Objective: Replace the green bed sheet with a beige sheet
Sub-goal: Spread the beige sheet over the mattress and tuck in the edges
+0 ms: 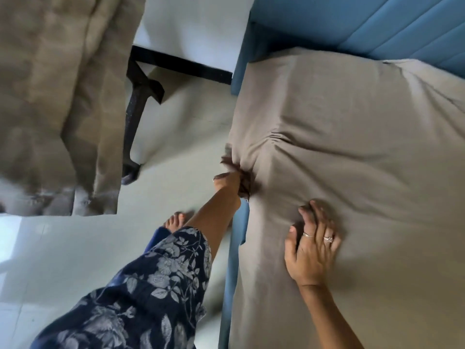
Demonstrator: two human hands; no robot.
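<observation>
The beige sheet [352, 147] looked soft and light; the left hand [230, 182] pinched its bunched edge, while the right hand [312, 248] pressed it flat, fingers spread.

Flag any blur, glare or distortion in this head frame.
Head view: motion blur on the left hand where it grips the beige sheet; right hand sharp, casting a soft shadow; blown-out glare on the floor at far left; wide-angle bending of the blue headboard.

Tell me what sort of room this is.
Most likely a bedroom: a beige sheet covers a mattress on a blue bed frame with a padded blue headboard, and a beige curtain hangs over a pale tiled floor.
</observation>
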